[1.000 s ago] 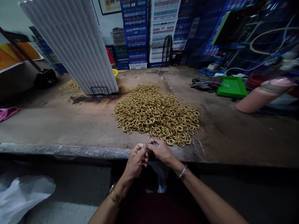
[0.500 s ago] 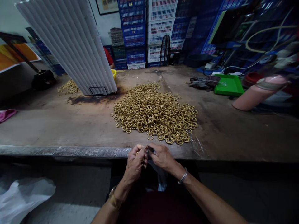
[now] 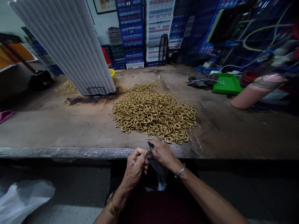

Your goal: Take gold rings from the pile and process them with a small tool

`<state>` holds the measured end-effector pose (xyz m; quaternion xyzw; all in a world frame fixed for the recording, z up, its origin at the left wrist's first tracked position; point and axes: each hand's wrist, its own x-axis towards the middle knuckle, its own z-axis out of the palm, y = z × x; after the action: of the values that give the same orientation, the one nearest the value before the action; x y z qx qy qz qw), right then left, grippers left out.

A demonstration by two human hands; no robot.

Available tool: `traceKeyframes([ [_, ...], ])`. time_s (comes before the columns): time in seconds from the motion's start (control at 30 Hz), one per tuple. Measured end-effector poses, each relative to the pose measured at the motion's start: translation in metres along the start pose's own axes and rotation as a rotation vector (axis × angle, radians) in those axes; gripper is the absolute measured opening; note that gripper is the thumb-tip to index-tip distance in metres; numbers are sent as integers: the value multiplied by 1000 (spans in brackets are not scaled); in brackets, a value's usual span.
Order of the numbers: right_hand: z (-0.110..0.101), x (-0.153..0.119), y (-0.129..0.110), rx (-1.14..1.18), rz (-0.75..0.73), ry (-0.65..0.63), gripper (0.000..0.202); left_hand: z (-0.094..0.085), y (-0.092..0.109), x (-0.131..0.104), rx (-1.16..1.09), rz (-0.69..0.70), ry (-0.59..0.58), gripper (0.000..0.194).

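Observation:
Many brass-coloured rings lie in a large pile [image 3: 154, 112] on the brown table [image 3: 58, 124]. Just in front of the pile, over the table's near edge, my left hand [image 3: 136, 165] is closed on a ring [image 3: 137, 158], its bright rim showing between the fingers. My right hand [image 3: 163, 154] is close beside it, fingers closed on a small dark blade [image 3: 150, 144] that points up and left. The fingertips of the two hands are a little apart. One loose ring [image 3: 149, 137] lies just beyond them. Below my hands hangs a clear plastic bag [image 3: 161, 175].
A tall white corrugated panel [image 3: 67, 46] leans at the left, with a smaller ring heap [image 3: 66, 87] beside it. A green tray [image 3: 227, 84] and a pink bottle [image 3: 255, 91] are on the right. Stacked crates [image 3: 132, 37] stand behind. A white bag [image 3: 25, 199] lies lower left.
My right hand has drawn slightly away from my left, and the dark blade now shows more plainly, tilted upward. The left hand keeps its grip on the ring.

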<state>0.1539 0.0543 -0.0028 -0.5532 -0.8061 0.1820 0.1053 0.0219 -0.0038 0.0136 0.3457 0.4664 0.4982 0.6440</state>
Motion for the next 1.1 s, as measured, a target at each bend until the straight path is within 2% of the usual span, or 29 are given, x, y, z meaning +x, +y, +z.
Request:
traceKeyframes([
  [0.1, 0, 5, 2, -27, 50, 94, 25, 0, 2, -2, -243, -58, -43, 24],
  [0.23, 3, 15, 0, -105, 137, 145, 21, -4, 0, 5, -418, -150, -15, 27],
  [0.37, 4, 23, -6, -173, 132, 119, 19, -11, -2, 9, -500, -216, 23, 23],
  [0.67, -4, 17, -6, -124, 105, 90, 18, -17, 2, 14, -534, -232, -55, 19],
  [0.77, -7, 16, -3, 46, 76, 92, 16, -14, 4, 18, -421, -169, -31, 22],
  [0.87, -9, 15, -2, 410, 39, 67, 14, -11, 4, 23, -169, -30, 79, 25],
  [0.97, -12, 12, -3, 787, 49, -24, 16, -8, 4, 26, 119, 97, 179, 31],
  [1.1, -15, 8, -7, 1027, 125, -159, 21, -7, 3, 26, 273, 125, 135, 27],
])
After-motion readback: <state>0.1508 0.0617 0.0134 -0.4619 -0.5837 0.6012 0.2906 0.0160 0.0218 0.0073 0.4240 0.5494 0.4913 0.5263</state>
